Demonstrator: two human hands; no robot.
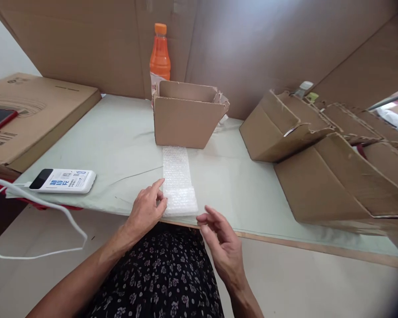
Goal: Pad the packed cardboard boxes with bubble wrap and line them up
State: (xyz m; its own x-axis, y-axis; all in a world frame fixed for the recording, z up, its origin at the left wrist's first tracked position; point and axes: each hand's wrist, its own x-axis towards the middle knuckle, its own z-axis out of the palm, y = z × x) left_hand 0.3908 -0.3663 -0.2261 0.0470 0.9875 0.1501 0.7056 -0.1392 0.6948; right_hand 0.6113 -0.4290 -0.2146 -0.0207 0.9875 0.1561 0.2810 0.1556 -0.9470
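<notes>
A strip of clear bubble wrap (176, 170) runs across the table from a cardboard box down to the front edge. Its near end is folded over into a thicker, flat bundle (181, 202); whether anything lies inside cannot be made out. My left hand (148, 202) rests at the left side of the bundle, with the index finger stretched along the strip's edge and the thumb by the fold. Just off the bundle's right corner is my right hand (220, 240), fingers curved and apart from the thumb, with nothing visible between them.
The cardboard box (185, 121) stands behind the strip, with an orange drink bottle (160, 57) at its back. Several open cardboard boxes (328, 176) fill the right. On the left lie a white power bank (64, 180) with a cable, and a flat carton (36, 110) bearing a phone (0, 120).
</notes>
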